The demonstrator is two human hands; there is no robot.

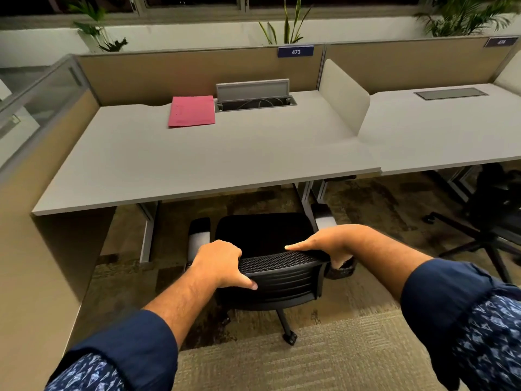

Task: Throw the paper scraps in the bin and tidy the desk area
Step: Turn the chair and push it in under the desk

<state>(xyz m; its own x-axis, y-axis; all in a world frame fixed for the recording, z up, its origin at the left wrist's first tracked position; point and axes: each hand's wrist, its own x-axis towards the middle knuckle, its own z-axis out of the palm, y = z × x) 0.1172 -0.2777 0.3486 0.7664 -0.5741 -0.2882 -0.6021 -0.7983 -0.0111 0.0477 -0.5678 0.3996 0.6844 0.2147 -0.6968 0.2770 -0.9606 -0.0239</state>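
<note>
Black mesh was under both my hands: the curved top edge of the black mesh-backed office chair (pixel 277 266), which stood on the carpet at six o'clock from the pale grey desk (pixel 197 162), its seat just short of the desk's front edge. I judged the step in hand to be pushing the chair in under the desk, part of the tidying.

To do that well, I reckoned on pushing evenly with both arms toward twelve o'clock, so the chair rolled straight and its armrests passed under the desk edge and between the legs without knocking them. A slow, level shove would keep the casters from veering.

My left hand (pixel 218 263) sat at the nine o'clock end of the backrest top, fingers (pixel 225 251) curled over the front of the rim and thumb pressed on the rear, closed round it. My right hand (pixel 329 244) held the three o'clock end, forefinger laid straight along the top edge, the other fingers wrapped down round the corner; that was a firm hold too.

No paper scraps showed anywhere, and no bin either; where they were I could not tell. On the desk lay only a pink card folder (pixel 192 110) at eleven o'clock, just beside the open grey cable hatch (pixel 255 100).
</note>
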